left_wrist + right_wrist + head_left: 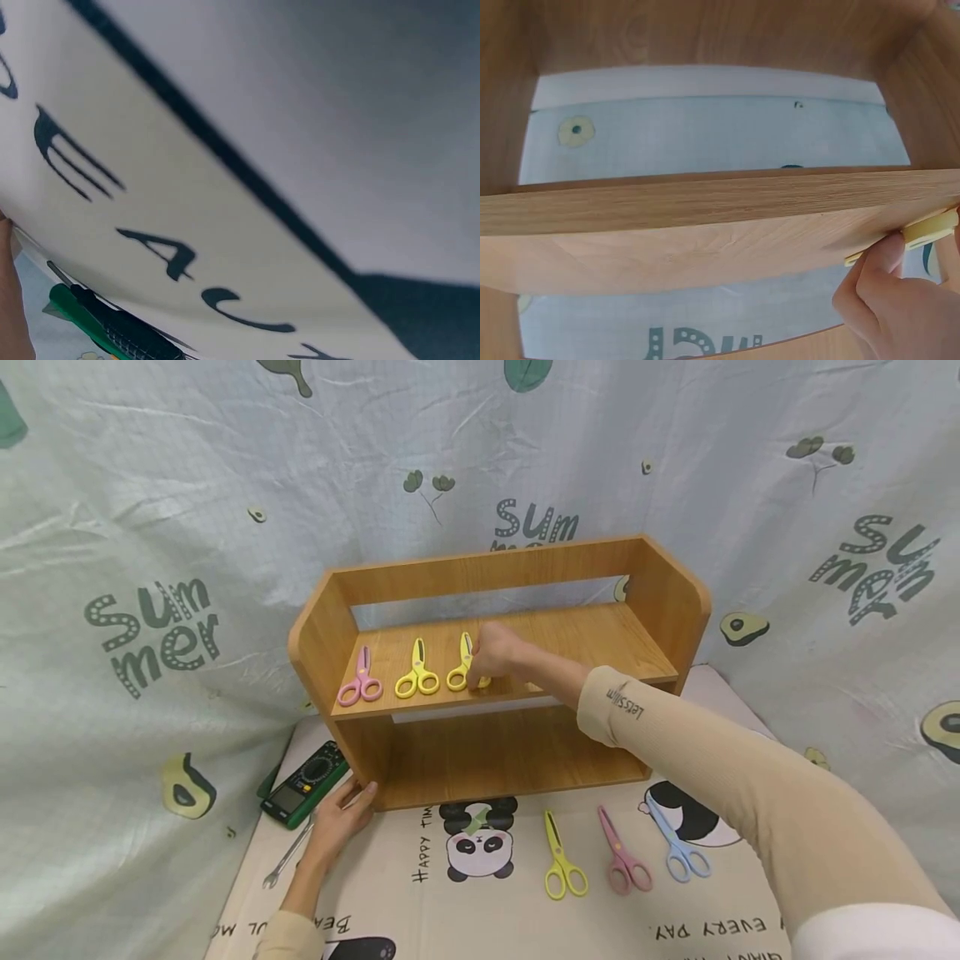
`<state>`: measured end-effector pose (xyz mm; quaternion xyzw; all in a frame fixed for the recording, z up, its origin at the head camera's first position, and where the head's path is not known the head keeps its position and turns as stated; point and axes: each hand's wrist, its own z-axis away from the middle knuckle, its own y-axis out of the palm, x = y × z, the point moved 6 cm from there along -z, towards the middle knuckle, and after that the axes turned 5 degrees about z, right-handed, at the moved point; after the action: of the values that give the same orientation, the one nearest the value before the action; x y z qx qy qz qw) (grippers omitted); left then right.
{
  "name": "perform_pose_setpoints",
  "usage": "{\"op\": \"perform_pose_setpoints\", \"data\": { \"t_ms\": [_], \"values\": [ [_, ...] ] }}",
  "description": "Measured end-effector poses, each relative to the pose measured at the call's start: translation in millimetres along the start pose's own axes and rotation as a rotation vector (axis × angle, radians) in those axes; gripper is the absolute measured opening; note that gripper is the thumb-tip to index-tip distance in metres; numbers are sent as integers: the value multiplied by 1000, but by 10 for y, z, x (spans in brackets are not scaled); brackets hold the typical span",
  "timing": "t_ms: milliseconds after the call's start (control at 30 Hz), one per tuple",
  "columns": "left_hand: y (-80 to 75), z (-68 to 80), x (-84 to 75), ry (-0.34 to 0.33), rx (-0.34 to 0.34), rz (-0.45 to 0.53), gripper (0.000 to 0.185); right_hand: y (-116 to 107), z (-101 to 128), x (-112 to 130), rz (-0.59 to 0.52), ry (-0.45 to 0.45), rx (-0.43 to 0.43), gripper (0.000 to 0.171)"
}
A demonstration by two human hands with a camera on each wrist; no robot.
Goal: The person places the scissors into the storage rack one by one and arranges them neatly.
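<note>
My right hand [497, 653] pinches a pair of yellow scissors [456, 680] by the handles on the upper board of a wooden shelf [570, 631]. Its fingers cover part of those handles. In the right wrist view, the yellow handle [930, 229] shows beside the fingertips, near the right border. To the left on that board lie another pair of yellow scissors [417, 672] and pink scissors [362, 680], blades pointing back. Down at the shelf's lower left front corner, my left hand [339, 822] holds the side panel; some fingers are hidden.
In front of the shelf lie yellow scissors [562, 864], pink scissors [624, 860] and light blue scissors [679, 850]. A green multimeter [303, 785] and a wrench [283, 860] are at the left. A printed cloth [247, 435] hangs behind.
</note>
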<state>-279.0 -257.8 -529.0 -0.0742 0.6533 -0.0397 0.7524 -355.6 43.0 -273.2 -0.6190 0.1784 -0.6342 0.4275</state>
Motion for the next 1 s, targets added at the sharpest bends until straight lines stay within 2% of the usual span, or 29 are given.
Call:
{"op": "perform_pose_setpoints", "data": {
  "t_ms": [767,1000],
  "values": [
    [-6,11,-14,-10,-7,-25,75,20,19,28,7,-1,-24,56],
    [-3,7,-4,-7,-6,-25,74,-68,125,46,-5,-18,-30,58]
  ]
}}
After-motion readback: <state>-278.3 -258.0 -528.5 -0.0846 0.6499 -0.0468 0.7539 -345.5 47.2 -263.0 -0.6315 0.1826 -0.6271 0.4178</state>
